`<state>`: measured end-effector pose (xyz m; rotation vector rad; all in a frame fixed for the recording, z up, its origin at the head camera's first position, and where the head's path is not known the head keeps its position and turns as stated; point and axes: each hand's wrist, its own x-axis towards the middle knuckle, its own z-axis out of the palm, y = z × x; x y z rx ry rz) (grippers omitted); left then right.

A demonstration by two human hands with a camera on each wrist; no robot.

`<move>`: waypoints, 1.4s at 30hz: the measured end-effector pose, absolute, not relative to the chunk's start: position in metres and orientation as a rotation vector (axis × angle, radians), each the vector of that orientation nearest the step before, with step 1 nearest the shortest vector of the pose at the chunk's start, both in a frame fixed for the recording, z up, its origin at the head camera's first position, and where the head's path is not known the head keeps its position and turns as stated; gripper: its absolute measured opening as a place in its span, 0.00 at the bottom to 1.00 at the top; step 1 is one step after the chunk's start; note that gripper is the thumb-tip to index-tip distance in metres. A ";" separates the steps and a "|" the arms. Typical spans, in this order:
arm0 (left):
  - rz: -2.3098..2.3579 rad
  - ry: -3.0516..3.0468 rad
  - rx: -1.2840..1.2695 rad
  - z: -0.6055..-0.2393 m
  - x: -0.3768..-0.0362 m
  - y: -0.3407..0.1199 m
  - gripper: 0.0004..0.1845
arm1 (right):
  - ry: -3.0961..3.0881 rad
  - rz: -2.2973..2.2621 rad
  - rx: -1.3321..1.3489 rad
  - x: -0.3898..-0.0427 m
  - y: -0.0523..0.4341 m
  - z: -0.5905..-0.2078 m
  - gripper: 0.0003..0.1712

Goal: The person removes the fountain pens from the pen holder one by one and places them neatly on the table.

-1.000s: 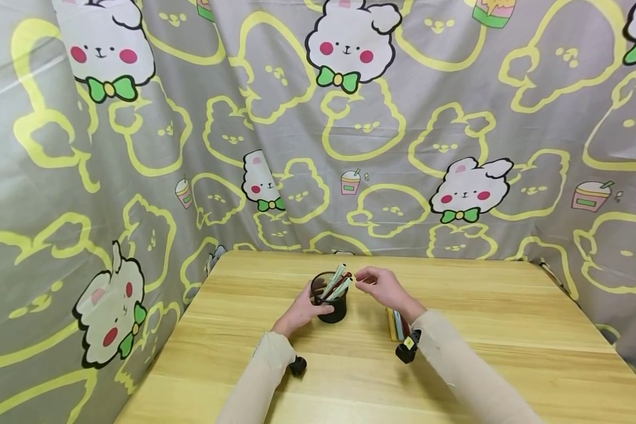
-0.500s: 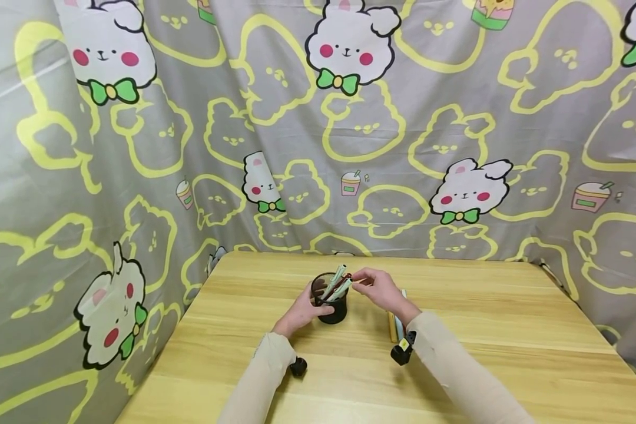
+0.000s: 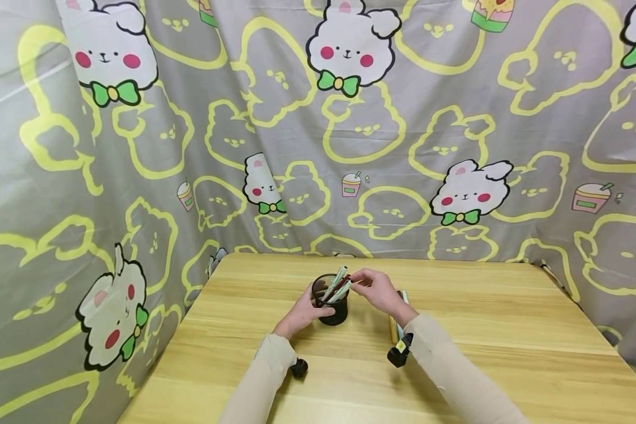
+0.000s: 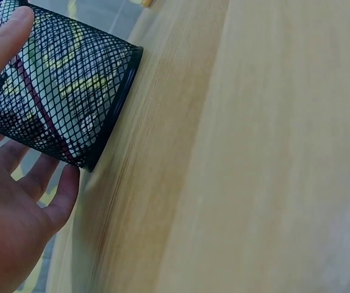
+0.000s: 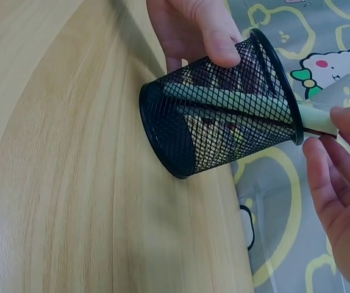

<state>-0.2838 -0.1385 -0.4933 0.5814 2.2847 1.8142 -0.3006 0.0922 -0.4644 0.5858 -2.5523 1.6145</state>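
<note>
Left hand (image 3: 300, 311) curled round mesh pen cup (image 3: 331, 305) mid-counter (image 3: 482, 330) | right hand (image 3: 377, 290) fingers (image 5: 332, 160) pinched pale green pen (image 5: 236, 104) at rim | cup light, stiff, tippy: steady wall | pen slick: grip near top

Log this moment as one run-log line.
left hand: grips mesh pen cup | right hand: at pens by the rim | cup: upright on table

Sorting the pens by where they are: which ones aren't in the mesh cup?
The pens lying flat on the table, behind the right hand's wrist; the others stand in the black mesh cup.
</note>
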 end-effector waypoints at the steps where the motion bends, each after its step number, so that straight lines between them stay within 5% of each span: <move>1: 1.813 2.283 0.578 -0.493 -0.284 -0.138 0.42 | -2.551 1.615 0.586 -0.300 0.092 -0.464 0.08; 42: 1.798 2.277 0.543 -0.493 -0.284 -0.138 0.41 | -2.529 1.606 0.593 -0.297 0.087 -0.465 0.10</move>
